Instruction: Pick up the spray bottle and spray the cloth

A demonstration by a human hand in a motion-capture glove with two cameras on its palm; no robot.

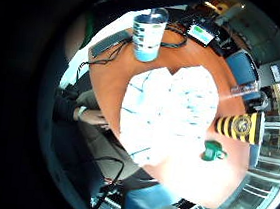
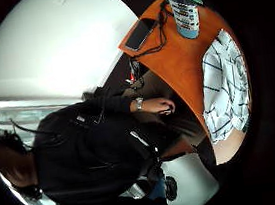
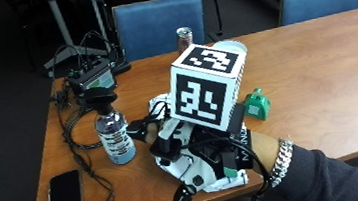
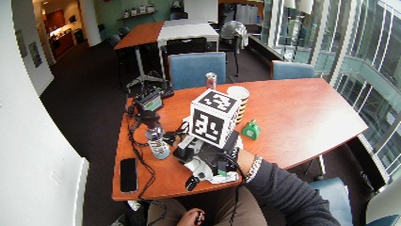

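Observation:
A clear spray bottle (image 3: 114, 135) with a black trigger head and blue liquid stands upright near the table's left end, also seen in the palm views (image 1: 148, 35) (image 2: 186, 13). Beside it, a white cloth (image 3: 204, 178) with dark lines lies spread on the wood (image 1: 169, 112) (image 2: 224, 89). My gloved right hand (image 3: 190, 142) hovers over the cloth, with its fingers (image 3: 141, 129) stretched toward the bottle and a short way from it. It holds nothing. The person's bare hand (image 2: 160, 105) rests in the lap below the table edge.
A black phone (image 3: 65, 193) and cables lie left of the bottle. A small screen device (image 3: 93, 79) sits at the back left. A green object (image 3: 257, 104), a yellow-and-black striped cup (image 1: 238, 127) and a can (image 3: 184, 37) stand behind the hand. Blue chairs (image 3: 157, 20) line the far edge.

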